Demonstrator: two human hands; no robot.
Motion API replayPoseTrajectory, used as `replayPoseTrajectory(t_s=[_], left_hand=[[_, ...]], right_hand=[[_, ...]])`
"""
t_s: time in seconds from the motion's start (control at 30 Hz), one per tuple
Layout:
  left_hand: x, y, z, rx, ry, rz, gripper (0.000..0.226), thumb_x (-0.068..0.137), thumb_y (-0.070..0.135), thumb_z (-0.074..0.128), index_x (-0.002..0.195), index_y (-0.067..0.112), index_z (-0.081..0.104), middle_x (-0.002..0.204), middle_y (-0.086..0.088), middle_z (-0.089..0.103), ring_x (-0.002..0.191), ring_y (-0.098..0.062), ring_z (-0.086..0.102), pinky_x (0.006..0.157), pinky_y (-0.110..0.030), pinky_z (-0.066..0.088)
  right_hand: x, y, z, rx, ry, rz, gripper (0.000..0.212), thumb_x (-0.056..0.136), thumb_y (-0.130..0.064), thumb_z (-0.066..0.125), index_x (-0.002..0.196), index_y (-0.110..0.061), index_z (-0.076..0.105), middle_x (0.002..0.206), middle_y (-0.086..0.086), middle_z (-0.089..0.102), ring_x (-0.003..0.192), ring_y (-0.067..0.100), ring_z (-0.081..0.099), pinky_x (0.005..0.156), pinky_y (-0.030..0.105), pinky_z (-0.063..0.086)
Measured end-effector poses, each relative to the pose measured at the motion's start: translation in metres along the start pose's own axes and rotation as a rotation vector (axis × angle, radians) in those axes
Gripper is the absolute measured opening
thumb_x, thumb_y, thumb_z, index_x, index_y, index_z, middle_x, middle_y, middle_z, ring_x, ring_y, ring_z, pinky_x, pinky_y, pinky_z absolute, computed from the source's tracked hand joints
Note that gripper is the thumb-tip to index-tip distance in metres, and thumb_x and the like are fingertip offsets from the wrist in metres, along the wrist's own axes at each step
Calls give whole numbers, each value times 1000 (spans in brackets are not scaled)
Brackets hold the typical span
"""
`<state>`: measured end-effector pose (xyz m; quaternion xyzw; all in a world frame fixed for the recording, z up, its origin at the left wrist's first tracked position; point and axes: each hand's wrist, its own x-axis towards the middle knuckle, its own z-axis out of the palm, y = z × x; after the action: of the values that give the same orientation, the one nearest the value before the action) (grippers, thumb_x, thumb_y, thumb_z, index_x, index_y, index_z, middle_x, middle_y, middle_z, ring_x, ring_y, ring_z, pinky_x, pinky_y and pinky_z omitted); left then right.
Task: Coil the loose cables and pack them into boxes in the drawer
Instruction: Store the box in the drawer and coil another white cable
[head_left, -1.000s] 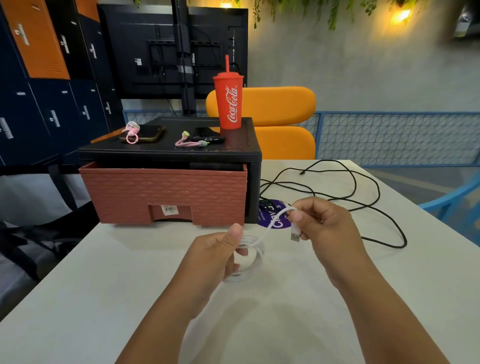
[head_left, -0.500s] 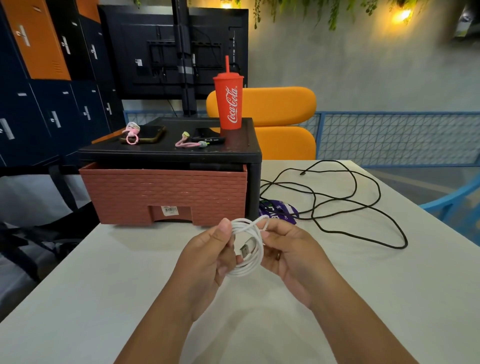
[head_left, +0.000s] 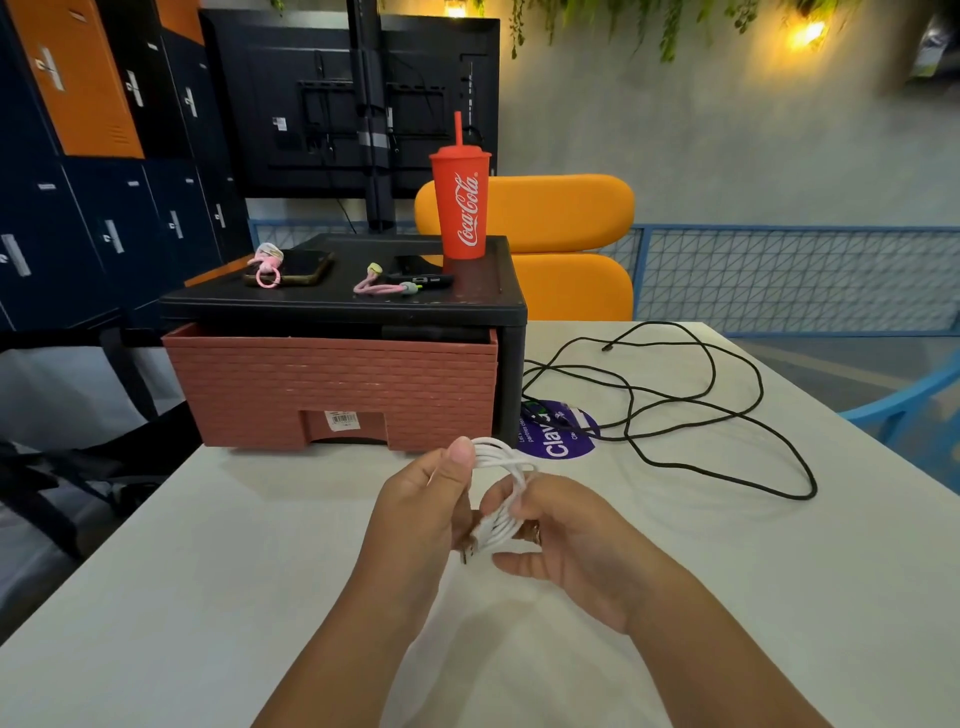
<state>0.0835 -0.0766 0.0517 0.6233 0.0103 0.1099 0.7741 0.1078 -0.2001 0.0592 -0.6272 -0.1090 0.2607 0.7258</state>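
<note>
While my left hand (head_left: 421, 501) pinched the coiled white USB cable (head_left: 503, 496) above the near white table (head_left: 249, 551) and my right hand (head_left: 574, 543) curled round its loops, I judged a tight, even bundle best.

Item: white table (head_left: 208, 545), matte top, seen from its near edge.

Resting directly on it:
- Black drawer unit (head_left: 511, 364), at the far left, with a brick-patterned red drawer (head_left: 332, 384) pushed nearly flush (a price label sits in the handle recess).
- Loose black cable (head_left: 727, 410), sprawled in open loops to the right of the unit.
- Round purple sticker (head_left: 558, 441), flat, just beside the unit's front right corner, crossed by the cable.
</note>
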Motion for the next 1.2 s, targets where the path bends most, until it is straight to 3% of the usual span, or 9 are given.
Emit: replayPoseTrajectory(t_s=[0.13, 0.27, 0.43, 0.53, 0.67, 0.8, 0.9, 1.07, 1.2], left_hand=[[1, -5, -1, -13, -67, 22, 40, 70, 47, 54, 81, 12, 70, 74, -18, 70, 65, -26, 64, 61, -33, 52], [1, -5, -1, 34, -22, 40, 43, 75, 48, 60, 83, 6, 68, 80, -22, 70, 74, -33, 64, 73, -43, 51], [4, -2, -9, 31, 124, 84, 38, 69, 49, 53, 65, 12, 60, 45, 6, 39, 49, -9, 40, 63, -32, 41], [5, 3, -10, -41, 173, 45, 37, 69, 48, 53, 64, 11, 51, 43, 9, 34, 51, -11, 37, 65, -29, 40], [5, 3, -7, -244, 116, -50, 36, 72, 45, 50, 67, 10, 47, 40, 7, 27, 38, -6, 27, 62, -27, 33], [9, -3, -7, -558, -2, -203, 34, 75, 45, 50, 66, 12, 51, 45, 5, 30, 39, -6, 32, 50, -19, 46], [11, -7, -4, -670, -59, -289, 36, 75, 46, 49, 67, 11, 54, 54, 1, 43, 47, -9, 44, 51, -22, 52], [12, -14, -3, -217, 46, -209, 41, 83, 45, 48, 88, 8, 64, 78, -6, 60, 73, -16, 60, 73, -30, 53], [11, -23, -3, 318, 180, 21, 21, 94, 29, 49, 85, 26, 67, 82, 4, 66, 76, -13, 58, 77, -31, 52]], right_hand=[[4, 6, 2, -99, 6, 14, 11, 87, -15, 60, 76, -16, 57, 79, -1, 69, 85, 15, 67, 75, 28, 47], [3, 6, 4, -86, -21, 38, 4, 91, -13, 57, 95, -12, 56, 90, 6, 65, 69, 17, 61, 62, 22, 51], [-2, 0, 1, -142, -94, 14, 17, 88, -1, 58, 93, -17, 62, 84, 2, 63, 58, 12, 62, 62, 24, 51], [-7, -7, -4, -256, -107, -21, 22, 88, -1, 57, 97, -19, 65, 67, -1, 60, 56, 11, 61, 60, 22, 51], [-9, -11, -9, -401, -20, -144, 26, 84, -1, 61, 92, -25, 68, 68, 2, 60, 60, 11, 63, 58, 20, 46], [-6, -9, -17, -389, 2, -218, 18, 72, -18, 66, 88, -26, 69, 72, -5, 63, 64, 6, 57, 57, 17, 44], [-5, -8, -20, -334, 10, -225, 14, 74, -13, 69, 84, -22, 68, 75, -5, 66, 60, 5, 56, 54, 17, 43], [-2, -7, -23, -357, 128, -229, 22, 78, 3, 66, 75, -19, 68, 73, 4, 67, 55, 8, 54, 53, 18, 44], [0, -7, -32, -574, 298, -333, 27, 76, 1, 66, 70, -25, 69, 58, -12, 62, 49, 1, 50, 51, 11, 39]])
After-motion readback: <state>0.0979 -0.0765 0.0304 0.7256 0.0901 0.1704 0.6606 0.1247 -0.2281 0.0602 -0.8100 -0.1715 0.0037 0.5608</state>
